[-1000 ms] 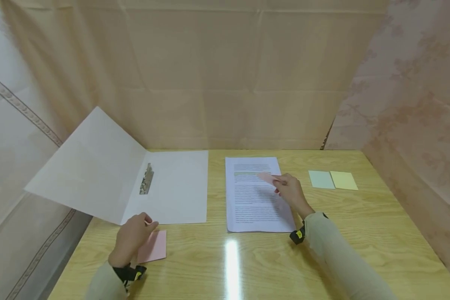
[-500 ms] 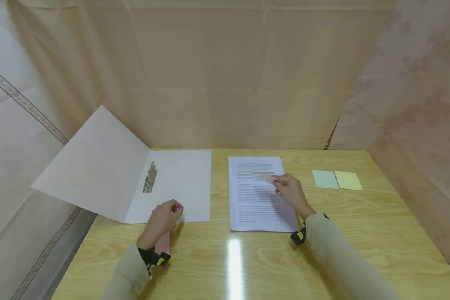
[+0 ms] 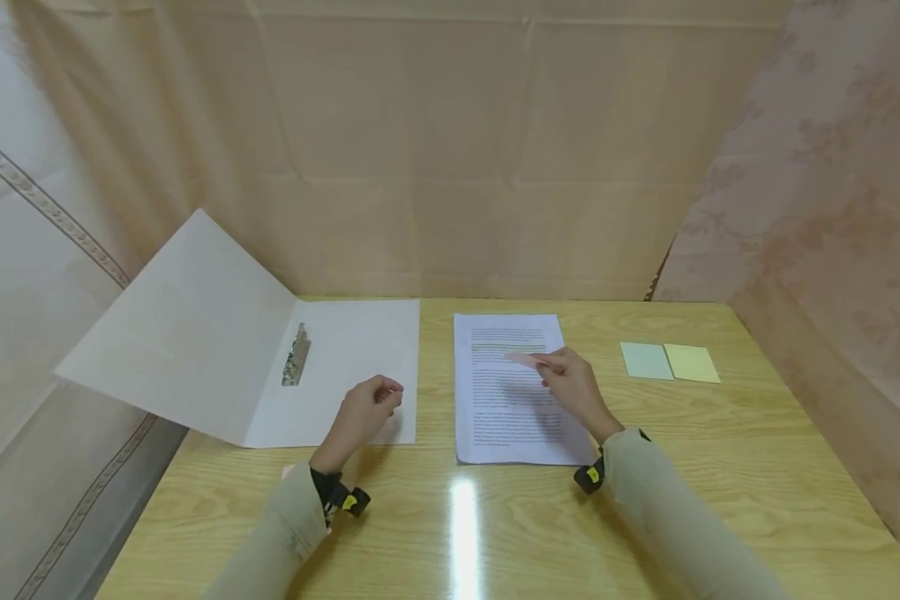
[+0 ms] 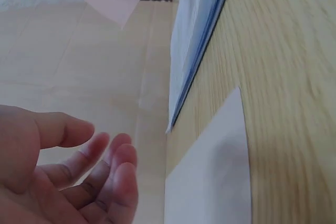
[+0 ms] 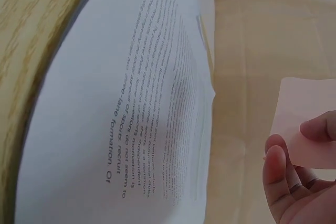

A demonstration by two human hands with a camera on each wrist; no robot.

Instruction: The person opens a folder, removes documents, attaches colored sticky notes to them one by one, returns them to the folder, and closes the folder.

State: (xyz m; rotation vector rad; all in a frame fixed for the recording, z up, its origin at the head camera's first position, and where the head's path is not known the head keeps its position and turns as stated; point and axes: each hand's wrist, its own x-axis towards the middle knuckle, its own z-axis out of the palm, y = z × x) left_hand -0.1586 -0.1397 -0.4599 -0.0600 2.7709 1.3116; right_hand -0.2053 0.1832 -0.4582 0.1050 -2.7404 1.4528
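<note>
A pink sticky note [image 3: 521, 359] is pinched between the thumb and fingers of my right hand [image 3: 572, 385], above a stack of printed sheets [image 3: 487, 417]. The right wrist view shows the thumb lying across the sticky note [image 5: 302, 103], with fingers behind it. My left hand [image 3: 362, 417] hovers over the lower right part of an open white folder [image 3: 360, 342]. Its fingers curl loosely with nothing between them, as the left wrist view of the hand [image 4: 79, 182] confirms. Most of a pink sticky-note pad [image 3: 288, 472] is hidden by the left forearm.
Inside the folder, near its spine, is a metal clip [image 3: 296, 357]; the folder's cover [image 3: 180, 333] stands raised at the left. A pale green sticky pad [image 3: 647, 361] and a yellow one [image 3: 692, 363] lie side by side on the wooden table [image 3: 720, 467], far right.
My left hand has moved right and forward from beside the pink pad to over the folder. My right hand stays above the sheets, the sticky note now tilted flatter.
</note>
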